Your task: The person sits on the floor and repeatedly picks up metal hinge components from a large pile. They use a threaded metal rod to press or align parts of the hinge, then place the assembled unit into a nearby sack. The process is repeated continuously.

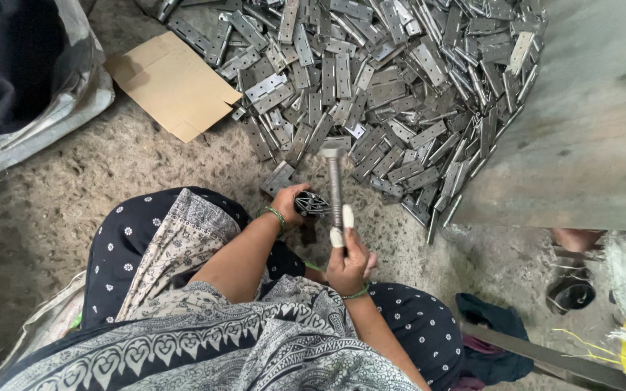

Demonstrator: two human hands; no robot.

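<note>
Right hand closed around a hammer handle, two fingers taped white. Left hand gripping a dark hinge just beside the hammer shaft, over the floor. Heap of metal hinges just beyond; cardboard to the left.

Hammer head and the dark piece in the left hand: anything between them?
Nothing visible. The hammer, held in the right hand, is raised beside the dark piece that the left hand steadies; the hinge pile lies beyond.
</note>
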